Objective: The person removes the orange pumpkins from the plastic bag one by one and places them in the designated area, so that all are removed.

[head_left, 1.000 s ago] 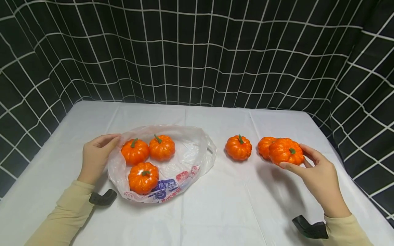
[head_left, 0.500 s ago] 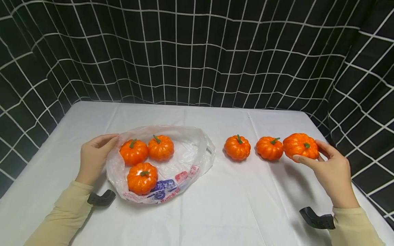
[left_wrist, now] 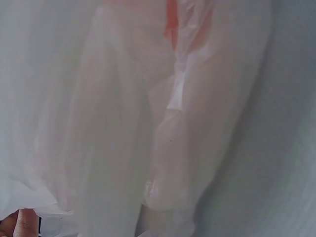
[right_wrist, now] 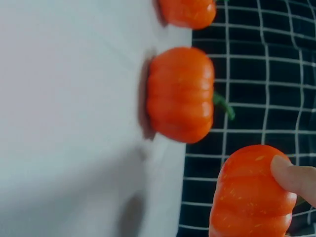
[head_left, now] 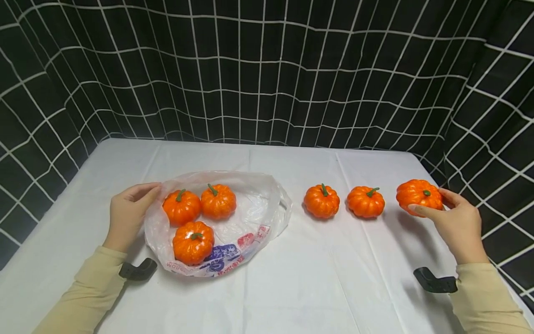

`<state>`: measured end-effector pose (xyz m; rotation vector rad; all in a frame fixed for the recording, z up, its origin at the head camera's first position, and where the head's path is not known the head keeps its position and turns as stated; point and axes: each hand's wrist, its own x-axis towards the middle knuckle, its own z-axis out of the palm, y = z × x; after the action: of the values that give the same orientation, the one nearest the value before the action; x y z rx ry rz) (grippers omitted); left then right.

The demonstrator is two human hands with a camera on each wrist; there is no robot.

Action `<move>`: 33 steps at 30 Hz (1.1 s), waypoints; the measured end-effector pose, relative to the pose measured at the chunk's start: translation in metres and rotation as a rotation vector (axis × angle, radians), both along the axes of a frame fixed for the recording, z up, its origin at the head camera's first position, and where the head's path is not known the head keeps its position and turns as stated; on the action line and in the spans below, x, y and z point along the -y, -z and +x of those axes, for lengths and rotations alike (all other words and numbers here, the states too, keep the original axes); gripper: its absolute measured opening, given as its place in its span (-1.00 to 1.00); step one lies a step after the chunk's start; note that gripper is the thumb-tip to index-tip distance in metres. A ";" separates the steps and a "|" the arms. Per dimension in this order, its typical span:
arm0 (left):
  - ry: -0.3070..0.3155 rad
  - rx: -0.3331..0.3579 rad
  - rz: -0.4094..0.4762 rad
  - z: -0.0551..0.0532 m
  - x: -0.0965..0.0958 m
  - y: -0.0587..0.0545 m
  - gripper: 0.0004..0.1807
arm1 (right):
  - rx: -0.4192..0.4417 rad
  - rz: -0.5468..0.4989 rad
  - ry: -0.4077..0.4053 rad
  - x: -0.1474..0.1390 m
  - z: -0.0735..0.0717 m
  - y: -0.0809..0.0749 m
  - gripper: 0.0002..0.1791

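My left hand point(head_left: 131, 213) pinches the left rim of a translucent white plastic bag point(head_left: 254, 208) with red and blue print. The bag lies open on the table, and 3 small orange pumpkins sit in its left half, one point(head_left: 193, 242) nearest the front. In the left wrist view the bag's film point(left_wrist: 113, 123) fills most of the picture. My right hand point(head_left: 460, 222) grips another pumpkin point(head_left: 417, 194), thumb on its near side, raised above the table with its shadow below. Left of it stand two more pumpkins, one close point(head_left: 365, 202) and one farther off point(head_left: 321, 201).
A white cloth point(head_left: 292, 287) covers the table. Behind it and along both sides hangs a black curtain point(head_left: 271, 69) with a white grid. Each wrist wears a black camera mount, the right one point(head_left: 435, 280) close over the cloth.
My right hand has moved right with its pumpkin, uncovering the pumpkin it partly hid and leaving a gap beside it. My left hand and the bag hold their place.
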<state>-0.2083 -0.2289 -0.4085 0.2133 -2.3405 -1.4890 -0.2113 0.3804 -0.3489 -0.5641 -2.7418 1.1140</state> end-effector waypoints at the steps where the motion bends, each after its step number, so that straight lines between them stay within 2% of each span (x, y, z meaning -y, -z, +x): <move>1: 0.000 0.000 0.001 0.000 0.000 0.000 -0.58 | -0.004 0.000 -0.006 -0.002 -0.002 0.001 0.00; 10: 0.017 -0.019 0.030 0.001 0.000 -0.001 -0.58 | 0.038 0.017 0.011 -0.016 -0.024 0.018 0.02; 25: 0.027 -0.034 0.050 0.003 -0.003 -0.004 -0.58 | 0.127 -0.019 0.058 -0.027 -0.039 0.034 0.00; 33: 0.022 -0.035 0.059 0.003 -0.004 -0.005 -0.55 | 0.124 0.001 0.076 -0.028 -0.044 0.039 -0.01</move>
<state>-0.2049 -0.2245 -0.4034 0.1754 -2.2804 -1.5616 -0.2549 0.4082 -0.3879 -0.7548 -2.7973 1.0952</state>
